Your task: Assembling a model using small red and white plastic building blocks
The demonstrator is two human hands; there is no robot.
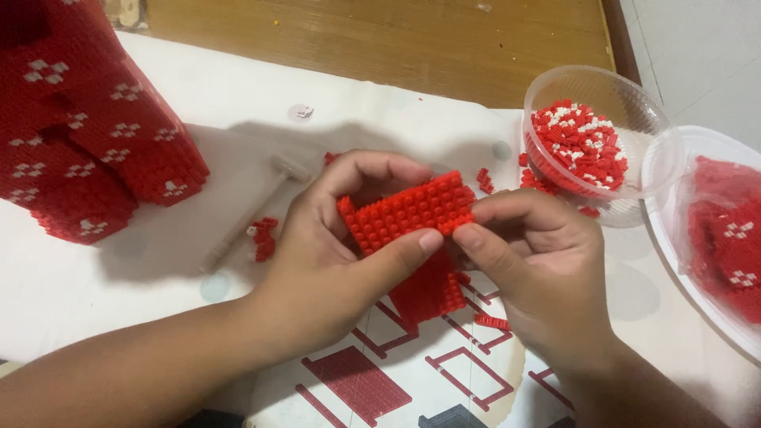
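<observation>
Both my hands hold a red studded brick panel [408,212] above the table's middle. My left hand [333,254] wraps it from the left, thumb pressed on its lower front edge. My right hand [527,254] pinches its right edge between thumb and fingers. A lower part of the red piece [428,293] hangs beneath my fingers. Under the hands lies a printed instruction sheet [372,380] with red diagrams.
A large red brick build with white flower patterns [79,135] stands at the left. A clear bowl of red and white small bricks [590,143] sits at the right, beside a clear tray with red assemblies [725,238]. A small tool [254,210] and loose bricks [263,238] lie nearby.
</observation>
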